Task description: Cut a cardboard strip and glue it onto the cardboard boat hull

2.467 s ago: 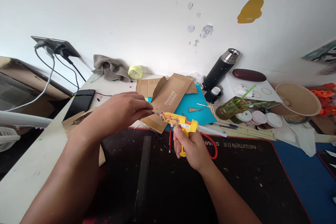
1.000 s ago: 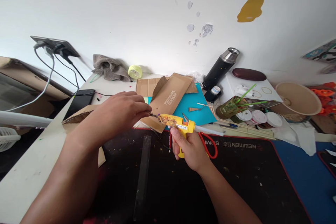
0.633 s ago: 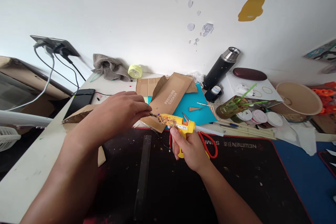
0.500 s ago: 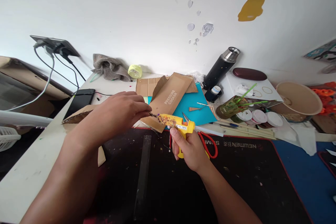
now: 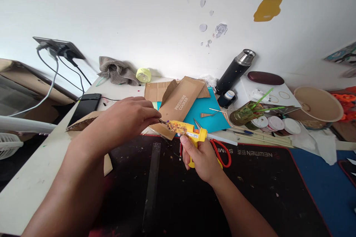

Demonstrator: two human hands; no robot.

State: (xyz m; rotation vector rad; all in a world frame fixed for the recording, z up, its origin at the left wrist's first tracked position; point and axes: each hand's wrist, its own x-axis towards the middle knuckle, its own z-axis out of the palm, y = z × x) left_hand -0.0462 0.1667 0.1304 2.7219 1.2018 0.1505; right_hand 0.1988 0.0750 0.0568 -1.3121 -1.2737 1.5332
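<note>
My right hand (image 5: pixel 202 155) grips the handle of a yellow glue gun (image 5: pixel 187 130), index finger on its trigger. The gun's paint-flecked barrel points left, and a clear glue stick juts from its back toward the right. My left hand (image 5: pixel 125 116) is closed in a pinch right at the gun's nozzle tip; what its fingertips hold is too small to make out. Both hands hover above the far edge of a black desk mat (image 5: pixel 250 192). A brown cardboard strip printed "PRESSURE COOKER" (image 5: pixel 180 103) lies just behind them on a teal sheet (image 5: pixel 207 113).
Red-handled scissors (image 5: pixel 222 153) and a dark ruler (image 5: pixel 151 185) lie on the mat. A black flask (image 5: pixel 235 70), paint jars with white lids (image 5: pixel 274 124), a green-stained brush cup (image 5: pixel 246 113) and a paper bowl (image 5: pixel 317 105) crowd the right. A phone (image 5: pixel 85 107), cables and a grey rag (image 5: pixel 116 70) sit left.
Both hands and the glue gun drifted slightly left and toward the desk 2.5 s ago, then stayed almost still; the pinch at the nozzle is unchanged.
</note>
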